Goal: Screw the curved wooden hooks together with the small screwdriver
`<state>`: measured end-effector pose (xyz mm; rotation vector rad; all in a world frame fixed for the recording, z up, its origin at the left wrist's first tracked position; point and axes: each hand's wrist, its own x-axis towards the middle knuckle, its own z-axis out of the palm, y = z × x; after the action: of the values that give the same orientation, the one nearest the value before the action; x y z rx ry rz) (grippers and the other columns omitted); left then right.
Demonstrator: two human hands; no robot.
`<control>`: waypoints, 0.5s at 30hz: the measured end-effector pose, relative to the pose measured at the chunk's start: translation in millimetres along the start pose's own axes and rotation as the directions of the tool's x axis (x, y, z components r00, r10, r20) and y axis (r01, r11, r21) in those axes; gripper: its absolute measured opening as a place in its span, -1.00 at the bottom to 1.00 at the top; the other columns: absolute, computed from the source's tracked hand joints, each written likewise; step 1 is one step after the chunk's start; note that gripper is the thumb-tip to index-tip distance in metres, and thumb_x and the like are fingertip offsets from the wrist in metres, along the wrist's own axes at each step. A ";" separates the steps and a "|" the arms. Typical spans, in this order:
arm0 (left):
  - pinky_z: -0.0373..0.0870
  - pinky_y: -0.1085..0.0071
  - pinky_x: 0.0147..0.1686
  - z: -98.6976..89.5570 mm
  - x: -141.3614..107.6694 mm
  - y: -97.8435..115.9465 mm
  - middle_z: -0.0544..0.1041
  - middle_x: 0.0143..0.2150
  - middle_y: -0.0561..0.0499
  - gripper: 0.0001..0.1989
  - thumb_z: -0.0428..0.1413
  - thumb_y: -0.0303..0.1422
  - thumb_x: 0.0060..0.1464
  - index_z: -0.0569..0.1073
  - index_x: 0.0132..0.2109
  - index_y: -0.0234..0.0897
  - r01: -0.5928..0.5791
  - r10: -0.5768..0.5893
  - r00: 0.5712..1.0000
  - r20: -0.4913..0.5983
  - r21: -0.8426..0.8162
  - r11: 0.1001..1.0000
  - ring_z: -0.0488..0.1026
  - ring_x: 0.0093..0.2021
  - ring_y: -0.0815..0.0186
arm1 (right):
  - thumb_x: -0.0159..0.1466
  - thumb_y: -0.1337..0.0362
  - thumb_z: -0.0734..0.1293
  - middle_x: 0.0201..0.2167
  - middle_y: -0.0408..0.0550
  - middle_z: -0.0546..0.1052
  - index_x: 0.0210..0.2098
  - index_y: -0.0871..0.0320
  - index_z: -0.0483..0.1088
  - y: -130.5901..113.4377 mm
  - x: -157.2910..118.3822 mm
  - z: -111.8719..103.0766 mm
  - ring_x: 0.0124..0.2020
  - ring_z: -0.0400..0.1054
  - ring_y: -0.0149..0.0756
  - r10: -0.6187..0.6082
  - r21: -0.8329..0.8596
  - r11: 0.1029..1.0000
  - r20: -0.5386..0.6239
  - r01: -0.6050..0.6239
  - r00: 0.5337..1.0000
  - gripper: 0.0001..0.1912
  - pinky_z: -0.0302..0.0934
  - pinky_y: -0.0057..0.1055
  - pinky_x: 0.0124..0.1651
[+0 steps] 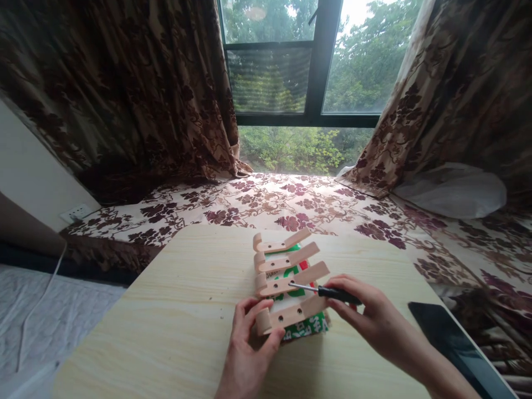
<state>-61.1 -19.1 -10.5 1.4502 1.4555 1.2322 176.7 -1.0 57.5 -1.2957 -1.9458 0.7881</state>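
Several pale wooden hooks (291,313), each with two dark screw holes, lie in a row across a green and white printed package (307,328). My left hand (251,343) closes its thumb and fingers around the curled end of the nearest hook. In my right hand (369,310) is a screwdriver (338,293) with a black handle, held between thumb and fingers. Its thin metal shaft points left, and the tip is at the right hole of the second-nearest hook. Whether a screw sits under the tip is too small to tell.
The light wood table (166,321) carries the package. A dark flat tablet-like device (453,343) lies at its right edge. Behind stand a flower-patterned window seat (266,199), patterned curtains (178,83) and a window. A whitish plastic bag (453,191) rests at the right.
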 end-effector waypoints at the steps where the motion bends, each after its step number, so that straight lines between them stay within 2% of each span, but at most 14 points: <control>1: 0.39 0.27 0.06 -0.8 -0.3 -0.6 0.33 0.04 -0.09 -0.65 0.19 -0.21 -0.08 0.53 -0.10 -0.19 0.011 -0.011 1.000 0.009 -0.002 1.000 0.36 0.14 0.10 | 0.31 0.31 0.24 -0.19 -0.01 0.48 -0.16 0.13 0.41 0.7 0.1 2.7 -0.26 0.38 -0.33 -0.012 0.013 1.000 -0.002 0.012 1.000 -0.84 0.25 -0.48 -0.37; 5: 0.38 0.27 0.08 -4.1 -2.0 -4.7 0.31 0.05 -0.09 -0.63 0.20 -0.18 -0.08 0.54 -0.09 -0.19 0.041 -0.041 0.999 0.017 0.015 0.999 0.35 0.13 0.09 | 0.28 0.39 0.24 -0.23 -0.05 0.47 -0.17 0.13 0.41 -2.9 1.8 13.0 -0.25 0.38 -0.33 -0.081 -0.033 0.996 0.004 0.081 0.997 -0.84 0.28 -0.44 -0.24; 9: 0.36 0.30 0.09 -3.7 -4.3 -7.2 0.30 0.08 -0.07 -0.62 0.18 -0.19 -0.02 0.50 -0.03 -0.15 0.047 -0.048 0.998 0.047 0.025 0.999 0.35 0.14 0.13 | 0.28 0.38 0.26 -0.19 -0.02 0.44 -0.17 0.13 0.41 -7.4 1.8 21.1 -0.16 0.38 -0.30 -0.118 -0.049 0.992 0.004 0.118 0.993 -0.84 0.30 -0.40 -0.13; 13: 0.35 0.31 0.11 -1.5 -4.3 -6.8 0.33 0.06 -0.06 -0.68 0.17 -0.21 0.01 0.50 -0.06 -0.15 0.002 -0.002 1.000 0.010 0.005 1.000 0.34 0.15 0.15 | 0.29 0.30 0.27 -0.03 0.05 0.39 -0.11 0.07 0.43 -13.5 -3.2 14.4 -0.01 0.35 -0.22 -0.174 -0.180 0.972 -0.114 0.152 0.978 -0.81 0.30 -0.33 0.00; 15: 0.37 0.32 0.08 0.6 -4.1 -6.5 0.36 0.02 -0.06 -0.74 0.18 -0.22 -0.01 0.50 -0.14 -0.18 -0.016 0.016 1.000 -0.021 -0.010 1.000 0.38 0.12 0.15 | 0.29 0.26 0.29 -0.09 0.03 0.43 -0.10 0.04 0.43 -18.3 -7.2 7.0 -0.05 0.38 -0.22 -0.230 -0.284 0.943 -0.173 0.175 0.958 -0.81 0.34 -0.35 -0.07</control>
<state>-62.0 -22.5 -17.3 1.4489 1.4515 1.2667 163.4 -14.6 66.1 -1.2454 -2.0243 0.2845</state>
